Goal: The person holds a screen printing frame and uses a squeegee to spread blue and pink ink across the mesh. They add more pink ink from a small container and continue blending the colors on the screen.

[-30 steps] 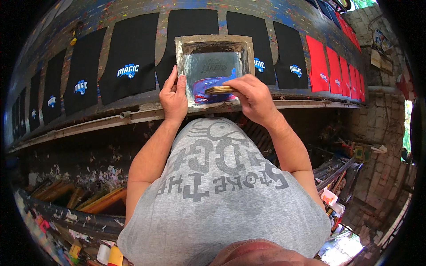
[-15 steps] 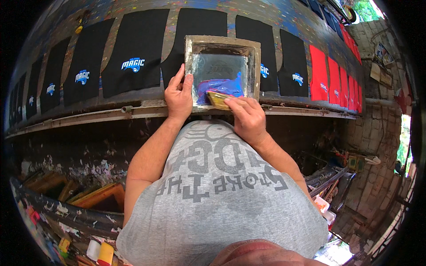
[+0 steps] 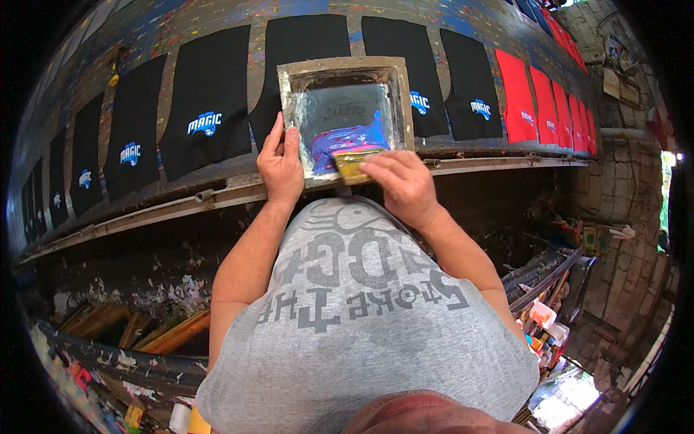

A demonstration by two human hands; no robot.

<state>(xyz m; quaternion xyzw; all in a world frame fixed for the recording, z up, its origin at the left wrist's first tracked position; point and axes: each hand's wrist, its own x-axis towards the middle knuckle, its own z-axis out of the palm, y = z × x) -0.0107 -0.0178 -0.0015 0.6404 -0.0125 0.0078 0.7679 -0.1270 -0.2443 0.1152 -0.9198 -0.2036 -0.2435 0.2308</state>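
Observation:
A square screen-printing frame [image 3: 401, 108] with a dark mesh rests over a black fabric panel at the near table edge. Blue and purple ink [image 3: 347, 141] pools on the lower half of its mesh. My left hand [image 3: 284, 163] is closed on the frame's left side, fingers along the outer edge. My right hand [image 3: 401, 184] grips a small yellowish, ink-smeared squeegee [image 3: 350, 168] at the lower edge of the mesh, just below the pool.
Black panels [image 3: 206, 94] with blue-and-white logos line the paint-speckled table [image 3: 170, 40]; red panels [image 3: 515, 94] continue at the right. A metal rail [image 3: 238, 184] runs along the near edge. Below are wooden boards [image 3: 170, 333], small containers and clutter, with brick paving at the right.
My right hand and the squeegee have moved down to the lower edge of the mesh, with the squeegee tilted differently. My left hand stays on the frame.

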